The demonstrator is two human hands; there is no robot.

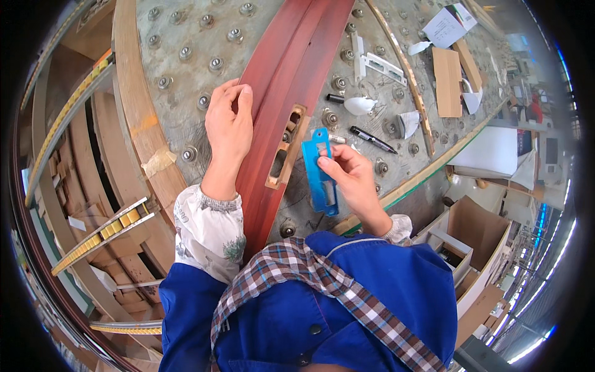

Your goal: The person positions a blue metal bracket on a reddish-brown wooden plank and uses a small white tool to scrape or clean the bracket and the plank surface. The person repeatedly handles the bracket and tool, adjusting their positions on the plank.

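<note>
A long reddish-brown wooden board [269, 118], perhaps a door edge or frame piece, runs lengthwise in front of me. A slotted recess [286, 149] with bare wood edges is cut into it. My left hand [229, 127] is at the board's left edge, its fingers loosely curled and nothing visible in them. Just right of the recess, my right hand [353, 177] pinches a blue slotted plate [316, 170] between thumb and fingers. The plate is held upright along its length, with cut-out openings and a small hole at its top tab.
The grey worktop [186, 80] is studded with metal ball rollers. Right of the board lie a black marker [373, 139], a small white bottle [359, 105], white slotted plates [384, 67] and a wooden block [447, 84]. Cardboard boxes [480, 226] stand lower right; a roller rack [102, 235] is left.
</note>
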